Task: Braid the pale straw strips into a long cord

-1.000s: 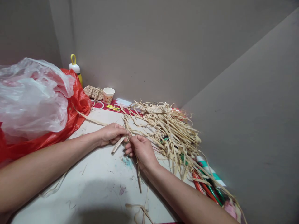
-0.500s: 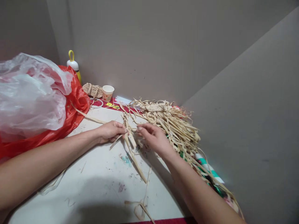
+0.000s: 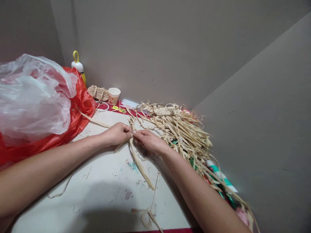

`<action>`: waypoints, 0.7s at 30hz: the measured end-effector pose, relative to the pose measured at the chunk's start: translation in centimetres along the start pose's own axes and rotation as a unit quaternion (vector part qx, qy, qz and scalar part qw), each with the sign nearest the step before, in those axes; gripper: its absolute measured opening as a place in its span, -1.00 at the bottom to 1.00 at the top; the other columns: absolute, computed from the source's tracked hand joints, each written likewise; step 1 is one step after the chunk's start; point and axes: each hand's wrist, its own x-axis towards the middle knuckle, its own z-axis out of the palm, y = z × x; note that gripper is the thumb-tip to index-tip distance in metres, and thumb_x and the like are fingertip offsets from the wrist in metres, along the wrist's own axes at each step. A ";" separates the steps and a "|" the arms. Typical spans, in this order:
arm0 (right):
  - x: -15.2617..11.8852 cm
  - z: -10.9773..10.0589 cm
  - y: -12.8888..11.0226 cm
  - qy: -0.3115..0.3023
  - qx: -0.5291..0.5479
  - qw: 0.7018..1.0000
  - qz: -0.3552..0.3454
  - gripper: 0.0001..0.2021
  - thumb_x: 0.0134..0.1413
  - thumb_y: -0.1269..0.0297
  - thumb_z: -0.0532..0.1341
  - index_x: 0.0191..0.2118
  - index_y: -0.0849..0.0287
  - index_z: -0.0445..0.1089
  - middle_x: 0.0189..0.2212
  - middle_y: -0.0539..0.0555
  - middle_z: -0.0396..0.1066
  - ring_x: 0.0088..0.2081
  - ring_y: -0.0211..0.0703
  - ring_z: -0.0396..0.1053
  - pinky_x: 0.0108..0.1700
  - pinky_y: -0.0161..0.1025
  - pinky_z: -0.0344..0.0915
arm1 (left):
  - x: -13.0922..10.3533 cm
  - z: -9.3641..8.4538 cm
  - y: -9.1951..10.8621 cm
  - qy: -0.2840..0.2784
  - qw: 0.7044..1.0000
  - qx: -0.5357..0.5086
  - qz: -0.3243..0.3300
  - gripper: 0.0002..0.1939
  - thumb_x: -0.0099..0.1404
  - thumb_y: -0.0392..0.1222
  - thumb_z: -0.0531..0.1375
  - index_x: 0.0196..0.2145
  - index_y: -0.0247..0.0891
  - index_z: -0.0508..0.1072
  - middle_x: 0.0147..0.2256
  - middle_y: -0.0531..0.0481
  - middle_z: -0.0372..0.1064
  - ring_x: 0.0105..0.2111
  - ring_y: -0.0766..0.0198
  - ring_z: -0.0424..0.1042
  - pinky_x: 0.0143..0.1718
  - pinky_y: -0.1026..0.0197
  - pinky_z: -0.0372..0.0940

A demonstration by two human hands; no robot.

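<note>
Both hands meet over the white tabletop (image 3: 102, 184). My left hand (image 3: 120, 133) is closed, its thumb and fingers pinching a braid of dried straw strips (image 3: 132, 122). My right hand (image 3: 149, 141) is closed too, thumb and finger pinched on the same straw, its fingertips touching the left ones. One flat straw strip (image 3: 142, 170) hangs from the fingers toward me. The braid's upper end points away from me, and the spot where the fingers grip it is hidden. Just beyond my right hand lies a large heap of straw strips (image 3: 187, 129).
A red plastic bag (image 3: 85, 106) with a clear bag (image 3: 36, 97) on it fills the left. Toward the wall stand a woven straw piece (image 3: 98, 93), a paper cup (image 3: 114, 96) and a yellow-handled bottle (image 3: 77, 66). Loose strips (image 3: 148, 213) lie near the front edge.
My right hand has moved left, from apart with loosely bent fingers to pinching the straw against my left fingertips. My left hand stays on the braid. The view has shifted slightly.
</note>
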 end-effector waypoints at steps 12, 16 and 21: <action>0.2 1.0 0.0 -0.070 0.263 0.960 0.061 -0.77 -0.07 0.29 0.17 -0.62 0.19 0.13 -0.79 -0.22 -0.09 -0.77 -0.51 -0.27 -0.75 -0.49 -0.36 | -0.5 -0.7 1.5 -0.016 0.990 0.135 0.032 -0.78 0.07 -0.26 0.05 -0.54 -0.35 0.46 -0.62 0.12 0.21 -0.58 0.40 0.10 -0.54 0.35 -0.01; -0.1 1.9 0.0 -0.015 0.270 0.961 0.059 -0.83 -0.12 0.34 0.12 -0.62 0.21 0.17 -0.81 -0.22 -0.10 -0.78 -0.51 -0.26 -0.75 -0.48 -0.36 | -0.6 -0.8 1.6 -0.040 0.983 0.177 0.010 -0.78 0.08 -0.26 0.02 -0.56 -0.33 0.43 -0.63 0.12 0.21 -0.59 0.39 0.10 -0.54 0.34 -0.02; -0.2 2.6 0.3 0.017 0.281 0.958 0.058 -0.86 -0.11 0.30 0.14 -0.57 0.23 0.25 -0.82 -0.23 -0.10 -0.78 -0.51 -0.27 -0.74 -0.47 -0.35 | -1.1 -0.5 2.5 0.052 0.953 0.299 0.011 -0.80 0.06 -0.20 0.11 -0.66 -0.27 0.32 -0.67 0.06 0.17 -0.60 0.35 0.10 -0.54 0.30 -0.07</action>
